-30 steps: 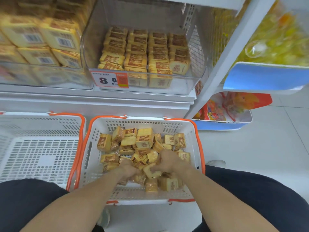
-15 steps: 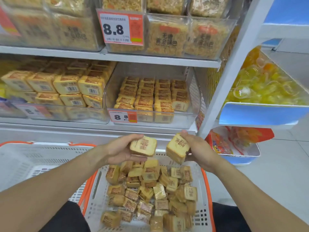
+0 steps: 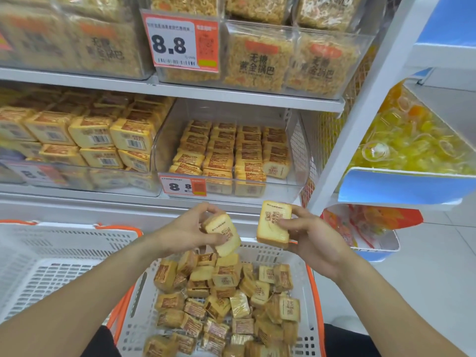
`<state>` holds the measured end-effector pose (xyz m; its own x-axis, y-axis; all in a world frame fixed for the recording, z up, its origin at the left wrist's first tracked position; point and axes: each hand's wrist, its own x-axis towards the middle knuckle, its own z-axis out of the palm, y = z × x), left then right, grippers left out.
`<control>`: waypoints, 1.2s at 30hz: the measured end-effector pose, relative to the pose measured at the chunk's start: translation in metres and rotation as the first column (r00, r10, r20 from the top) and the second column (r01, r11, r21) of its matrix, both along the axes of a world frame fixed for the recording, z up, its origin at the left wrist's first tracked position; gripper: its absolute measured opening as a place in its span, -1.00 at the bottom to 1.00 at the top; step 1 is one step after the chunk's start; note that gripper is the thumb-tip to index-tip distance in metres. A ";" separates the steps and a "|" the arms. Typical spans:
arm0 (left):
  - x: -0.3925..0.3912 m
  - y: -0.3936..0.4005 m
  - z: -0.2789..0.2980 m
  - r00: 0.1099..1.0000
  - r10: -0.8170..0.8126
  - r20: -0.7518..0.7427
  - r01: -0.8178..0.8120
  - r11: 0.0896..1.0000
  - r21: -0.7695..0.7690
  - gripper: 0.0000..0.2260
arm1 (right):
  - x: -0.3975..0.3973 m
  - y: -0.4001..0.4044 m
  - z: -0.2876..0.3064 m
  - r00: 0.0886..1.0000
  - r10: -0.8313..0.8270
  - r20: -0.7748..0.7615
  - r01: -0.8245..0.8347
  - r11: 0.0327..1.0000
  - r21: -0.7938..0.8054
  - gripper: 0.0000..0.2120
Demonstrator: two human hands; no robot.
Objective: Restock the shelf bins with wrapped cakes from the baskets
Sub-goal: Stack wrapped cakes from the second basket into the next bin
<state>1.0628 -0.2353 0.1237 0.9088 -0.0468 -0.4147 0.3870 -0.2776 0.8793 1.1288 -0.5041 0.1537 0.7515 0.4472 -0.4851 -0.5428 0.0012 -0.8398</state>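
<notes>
My left hand [image 3: 186, 229] grips a wrapped cake [image 3: 223, 234], tilted, above the basket. My right hand [image 3: 309, 234] holds a second wrapped cake [image 3: 273, 224] upright, thumb across its face. Both cakes hover just below the front of a clear shelf bin [image 3: 288, 188] that holds neat rows of the same cakes [image 3: 231, 153]. Beneath my hands, a white basket with orange trim [image 3: 140, 302] contains several loose wrapped cakes [image 3: 224, 302] in a jumbled pile.
A second white basket [image 3: 51, 266] stands at the left. Another clear bin of larger boxed cakes [image 3: 90, 135] fills the left shelf. Packs of rice crackers [image 3: 257, 60] sit on the shelf above. A white upright [image 3: 360, 104] and blue trays [image 3: 401, 186] of yellow sweets stand to the right.
Both hands lifted out of the basket, each with a cake, and rose toward the shelf bin. The left cake has tilted downward and the right cake has turned upright.
</notes>
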 end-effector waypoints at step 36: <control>-0.015 0.003 0.017 0.821 -0.547 -0.165 0.570 0.761 0.311 -0.18 | -0.026 0.047 -0.015 0.594 0.734 0.329 -0.557 0.670 -0.490 -0.10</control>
<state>1.0482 -0.2324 0.1405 0.7378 -0.3880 -0.5524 0.1197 -0.7301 0.6728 1.1028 -0.4574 0.1385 0.4786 0.7993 -0.3634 0.1648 -0.4883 -0.8570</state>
